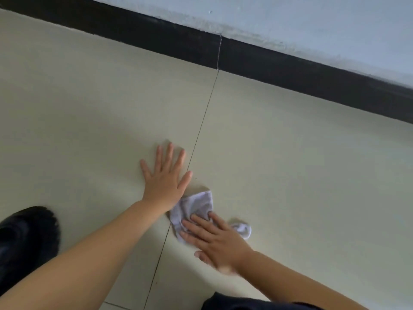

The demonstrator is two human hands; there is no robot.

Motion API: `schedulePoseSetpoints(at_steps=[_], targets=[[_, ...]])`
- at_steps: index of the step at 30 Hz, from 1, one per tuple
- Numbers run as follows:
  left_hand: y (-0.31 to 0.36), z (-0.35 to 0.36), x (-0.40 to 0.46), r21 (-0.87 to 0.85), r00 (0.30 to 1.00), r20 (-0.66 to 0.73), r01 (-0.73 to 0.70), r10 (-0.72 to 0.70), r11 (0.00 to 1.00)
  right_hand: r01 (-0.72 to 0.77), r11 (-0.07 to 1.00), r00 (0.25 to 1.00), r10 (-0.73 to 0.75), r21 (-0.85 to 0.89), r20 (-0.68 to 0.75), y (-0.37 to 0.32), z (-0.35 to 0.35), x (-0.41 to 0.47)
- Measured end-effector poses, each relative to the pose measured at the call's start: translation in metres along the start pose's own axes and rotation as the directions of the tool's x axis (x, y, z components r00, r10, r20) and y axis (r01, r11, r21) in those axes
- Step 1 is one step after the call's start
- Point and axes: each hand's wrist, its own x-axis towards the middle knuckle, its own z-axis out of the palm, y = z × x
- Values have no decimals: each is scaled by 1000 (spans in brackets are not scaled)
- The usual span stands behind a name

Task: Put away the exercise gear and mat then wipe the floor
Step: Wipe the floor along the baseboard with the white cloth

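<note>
A small pale lilac cloth lies crumpled on the cream tiled floor. My right hand presses down on it with fingers straight and spread; a twisted end of the cloth sticks out to the right of the hand. My left hand lies flat on the bare tile just left of the cloth, fingers spread, palm down, holding nothing. A dark grout line runs between the two hands.
A black skirting board runs along the foot of a pale blue wall at the back. A black shoe stands at the lower left. Dark clothing shows at the bottom edge.
</note>
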Motion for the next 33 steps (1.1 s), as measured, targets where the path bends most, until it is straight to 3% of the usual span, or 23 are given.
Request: schedulePoseSetpoints(at_steps=[2,4,6,9,13,14,15,17,19,21,23,26,30,33], targets=[[2,-2,3,-6,1000,7,31,-31,1000,-18,1000,1000,18,-18,-16,35,-10,0],[1,-3,2,-58,999,20,40,-39,998,-237,971,968,238,33,-81,79,-22,1],[-2,-2,2,-131,999,31,41,-37,990,-452,890,884,457,63,-98,123,-44,2],[-3,2,4,-130,1000,3,29,-29,991,-574,816,812,578,72,-74,177,-71,6],[-5,-2,6,-200,997,78,44,-29,979,-786,596,600,800,163,-35,182,-89,41],[-7,-4,5,-247,997,81,34,-15,968,-777,604,607,793,178,-44,168,-88,51],[-8,-5,5,-285,997,76,26,-4,958,-724,666,668,742,179,-58,150,-81,58],[-10,-7,7,-336,997,72,31,-7,941,-513,849,851,522,130,-57,98,-61,63],[-9,-8,8,-349,997,61,55,-35,936,-292,952,953,298,94,-49,37,-34,49],[-6,-10,7,-352,998,19,56,-53,934,-135,989,991,134,58,27,-4,-17,31],[-3,-13,4,-363,998,-17,57,-68,930,-27,1000,997,26,12,66,4,-14,29],[4,-13,1,-349,994,-40,81,-101,934,-114,992,993,114,53,5,58,-42,48],[18,-14,2,-230,986,-38,151,-164,961,-517,843,845,531,146,-72,159,-93,78],[28,-17,5,-97,991,-26,128,-131,987,-758,575,586,807,307,-66,203,-103,56]])
